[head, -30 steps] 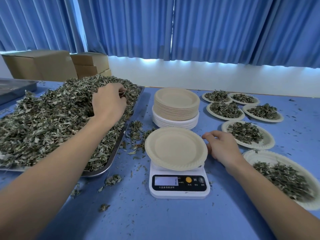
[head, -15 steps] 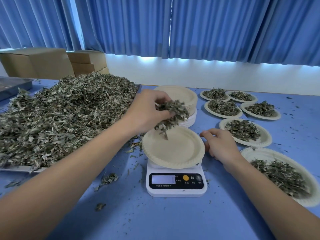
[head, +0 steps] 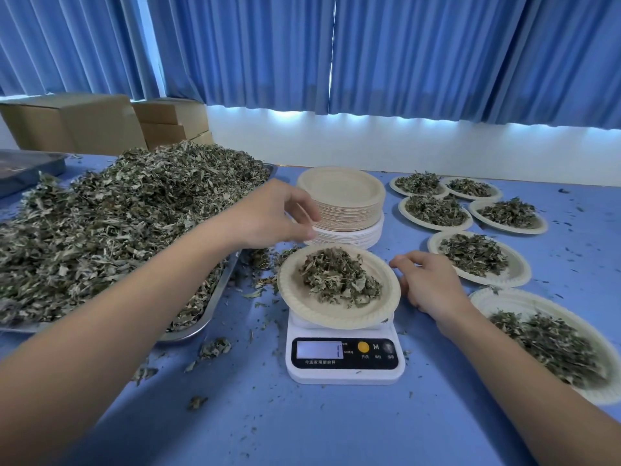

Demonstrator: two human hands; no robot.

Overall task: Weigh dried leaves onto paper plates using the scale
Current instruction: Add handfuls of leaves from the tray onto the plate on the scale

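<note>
Handful just released: dried leaves [head: 339, 277] now heaped on paper plate [head: 293, 299] atop scale [head: 346, 373], just below emptied, loosely curled left hand [head: 268, 216]. Beside plate, right hand [head: 428, 282] rested, nothing held. Reading judged next.

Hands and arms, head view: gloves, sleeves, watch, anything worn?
Nothing worn that shows. The left hand and right hand have no gloves, rings, watch or wristband. The left forearm and right forearm are uncovered to the frame edge; no sleeve in view.

Leaf tray [head: 215, 299] left of scale [head: 346, 359]; plate stack [head: 342, 203] behind; filled plates [head: 477, 257] right.
</note>
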